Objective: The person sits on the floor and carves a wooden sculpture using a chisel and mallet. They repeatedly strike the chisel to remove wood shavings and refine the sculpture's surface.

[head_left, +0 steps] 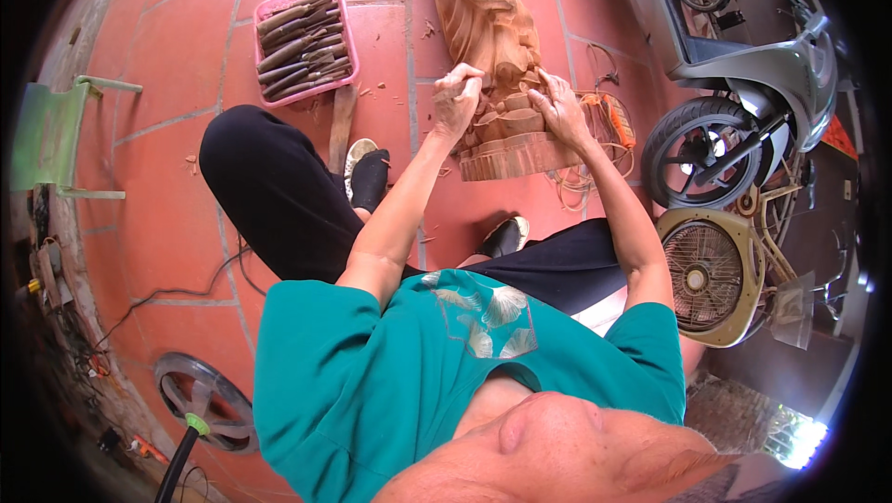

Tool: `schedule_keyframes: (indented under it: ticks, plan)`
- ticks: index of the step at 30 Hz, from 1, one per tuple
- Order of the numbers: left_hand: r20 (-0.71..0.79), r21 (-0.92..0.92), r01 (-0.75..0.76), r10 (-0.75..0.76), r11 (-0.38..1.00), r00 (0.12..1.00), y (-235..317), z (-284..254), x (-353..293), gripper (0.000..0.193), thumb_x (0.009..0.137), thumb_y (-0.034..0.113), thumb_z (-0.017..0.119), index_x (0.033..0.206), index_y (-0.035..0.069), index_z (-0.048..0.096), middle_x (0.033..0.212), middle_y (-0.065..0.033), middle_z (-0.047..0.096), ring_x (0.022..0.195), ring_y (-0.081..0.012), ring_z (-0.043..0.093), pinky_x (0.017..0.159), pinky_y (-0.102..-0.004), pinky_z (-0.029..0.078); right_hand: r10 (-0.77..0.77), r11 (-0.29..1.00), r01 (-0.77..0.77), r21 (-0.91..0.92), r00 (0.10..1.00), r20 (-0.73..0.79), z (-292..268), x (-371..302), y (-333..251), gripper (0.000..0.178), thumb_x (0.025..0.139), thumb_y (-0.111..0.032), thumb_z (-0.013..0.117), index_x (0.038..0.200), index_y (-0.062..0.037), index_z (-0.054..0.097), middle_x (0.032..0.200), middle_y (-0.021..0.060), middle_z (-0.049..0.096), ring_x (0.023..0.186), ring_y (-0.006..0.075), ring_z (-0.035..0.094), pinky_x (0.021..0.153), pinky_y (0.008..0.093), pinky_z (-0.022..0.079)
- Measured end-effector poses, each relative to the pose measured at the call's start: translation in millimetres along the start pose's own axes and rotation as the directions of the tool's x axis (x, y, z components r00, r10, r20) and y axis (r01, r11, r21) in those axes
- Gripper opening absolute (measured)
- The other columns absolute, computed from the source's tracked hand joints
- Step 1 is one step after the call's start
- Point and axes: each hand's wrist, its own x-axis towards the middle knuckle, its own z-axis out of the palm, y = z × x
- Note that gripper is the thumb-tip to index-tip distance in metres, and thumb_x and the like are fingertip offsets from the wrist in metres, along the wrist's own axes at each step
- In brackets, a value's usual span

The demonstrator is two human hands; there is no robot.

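Observation:
A carved wooden statue (483,11) with draped folds lies on the tiled floor in front of me. Its wide scalloped base (511,157) is turned toward me. At the left side of the carving, near the narrow part above the base, my left hand (455,102) is closed with curled fingers; whatever it may hold is hidden. My right hand (560,105) rests against the right side of the wood, its fingers stretched out and apart.
A pink basket (311,91) holds several wood-handled tools, with a wooden stick (341,127) below it. An orange-handled tool (620,120) and cords lie right of the statue. A scooter (743,62) and fan (703,275) stand right; a green chair (48,136) stands left. Wood chips dot the floor.

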Motion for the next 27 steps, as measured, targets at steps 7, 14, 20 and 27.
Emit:
schedule_keyframes:
  ticks: [7, 14, 20, 27]
  plan:
    - [-0.170, 0.035, -0.144, 0.148, 0.989, 0.974, 8, 14, 7, 0.015, 0.086, 0.005, 0.062, 0.100, 0.005, 0.066, 0.089, -0.0142, 0.068, 0.085, -0.0319, 0.064, 0.078, -0.0428, 0.050, 0.002, 1.000, -0.002, 0.002, 1.000, -0.010, 2, 1, -3, 0.066, 0.097, -0.048, 0.053, 0.145, -0.0032, 0.044, 0.140, 0.0223, 0.048, 0.132, 0.0366, 0.043, 0.112, 0.0443, 0.033]
    - [-0.107, 0.099, -0.203, 0.213, 0.974, 0.971, 1, 4, -4, 0.011, 0.085, 0.001, 0.061, 0.094, 0.001, 0.067, 0.084, -0.0141, 0.070, 0.076, -0.0267, 0.067, 0.071, -0.0378, 0.052, 0.000, 1.000, 0.000, -0.001, 1.000, -0.007, 2, 0, -1, 0.066, 0.097, -0.049, 0.053, 0.145, -0.0041, 0.044, 0.140, 0.0216, 0.049, 0.131, 0.0372, 0.044, 0.111, 0.0446, 0.034]
    - [-0.199, -0.065, -0.125, 0.110, 0.990, 0.974, 2, 14, 17, 0.019, 0.088, 0.005, 0.061, 0.106, 0.002, 0.066, 0.080, -0.0131, 0.070, 0.070, -0.0202, 0.068, 0.070, -0.0346, 0.053, 0.009, 1.000, -0.008, 0.010, 1.000, -0.010, 3, 4, -1, 0.066, 0.096, -0.049, 0.054, 0.144, -0.0043, 0.044, 0.141, 0.0210, 0.048, 0.132, 0.0361, 0.044, 0.112, 0.0439, 0.034]
    - [-0.004, -0.292, 0.257, -0.270, 0.921, 0.963, 18, -3, -1, 0.012, 0.087, 0.004, 0.057, 0.092, 0.001, 0.068, 0.075, -0.0055, 0.069, 0.064, -0.0123, 0.064, 0.059, -0.0277, 0.049, 0.004, 1.000, -0.003, 0.020, 1.000, -0.022, 2, 1, 1, 0.066, 0.097, -0.048, 0.054, 0.145, -0.0044, 0.044, 0.139, 0.0218, 0.049, 0.131, 0.0366, 0.045, 0.111, 0.0443, 0.035]
